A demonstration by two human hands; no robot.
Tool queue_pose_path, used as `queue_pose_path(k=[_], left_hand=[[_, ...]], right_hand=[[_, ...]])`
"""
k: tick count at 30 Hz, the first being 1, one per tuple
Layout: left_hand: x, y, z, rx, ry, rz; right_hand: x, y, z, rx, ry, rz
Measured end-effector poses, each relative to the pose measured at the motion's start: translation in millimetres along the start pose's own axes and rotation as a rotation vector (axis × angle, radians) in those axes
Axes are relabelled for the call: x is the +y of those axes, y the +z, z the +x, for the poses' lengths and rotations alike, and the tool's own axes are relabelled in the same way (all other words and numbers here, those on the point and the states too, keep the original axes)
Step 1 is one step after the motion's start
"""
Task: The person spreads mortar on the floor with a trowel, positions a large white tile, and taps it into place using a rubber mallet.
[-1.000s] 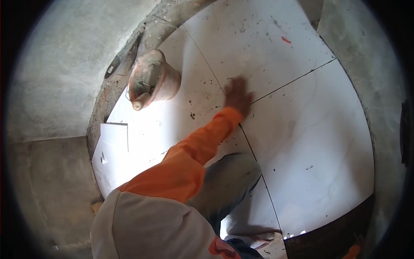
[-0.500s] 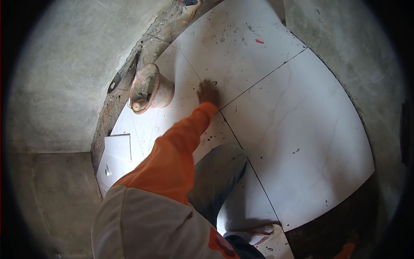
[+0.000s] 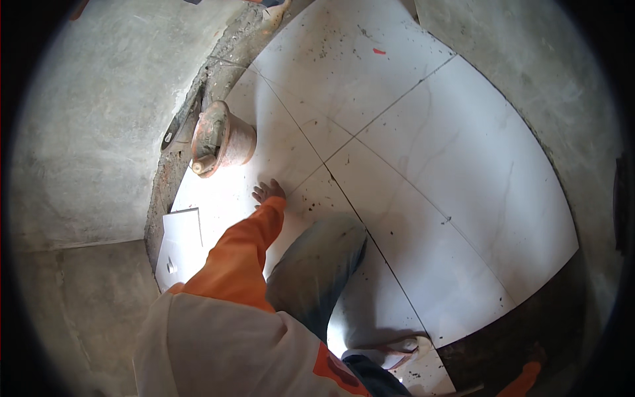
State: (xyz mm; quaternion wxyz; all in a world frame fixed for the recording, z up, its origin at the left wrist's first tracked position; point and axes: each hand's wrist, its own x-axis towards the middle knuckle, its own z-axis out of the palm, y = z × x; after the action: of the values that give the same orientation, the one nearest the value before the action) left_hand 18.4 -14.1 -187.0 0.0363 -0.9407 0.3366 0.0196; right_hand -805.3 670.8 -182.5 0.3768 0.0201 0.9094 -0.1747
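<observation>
My left hand, in an orange sleeve, is low over the white floor tiles, fingers spread and holding nothing. Near it on the left stands a mortar-stained bucket, tilted in view, with a wooden-handled tool in its mouth. A thin line like a string runs diagonally across the tiles, with a small dark knot-like spot on it. My right hand is in shadow at the lower right, beyond the tile edge. Its fingers are too dark to read.
A tile offcut lies at the left beside the grey wall. A rough mortar strip borders the tiles there. A red scrap and dark crumbs dot the floor. My bent knee and sandalled foot rest over the tiles.
My left hand has drawn back toward me and left, away from the tile joint. The string-like line now shows across the right tile. My right hand has come slightly further into view.
</observation>
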Motion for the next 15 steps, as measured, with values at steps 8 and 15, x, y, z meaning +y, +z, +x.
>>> queue_pose_path(k=[8, 15], left_hand=[[-68.8, -99.1, -84.8, -0.618, 0.695, -0.031], [-45.6, -131.6, -142.0, -0.827, 0.469, -0.119]], right_hand=[[-14.3, 46.9, 23.2, -0.046, 0.003, 0.072], [27.8, 52.4, 12.2, -0.001, -0.056, 0.872]])
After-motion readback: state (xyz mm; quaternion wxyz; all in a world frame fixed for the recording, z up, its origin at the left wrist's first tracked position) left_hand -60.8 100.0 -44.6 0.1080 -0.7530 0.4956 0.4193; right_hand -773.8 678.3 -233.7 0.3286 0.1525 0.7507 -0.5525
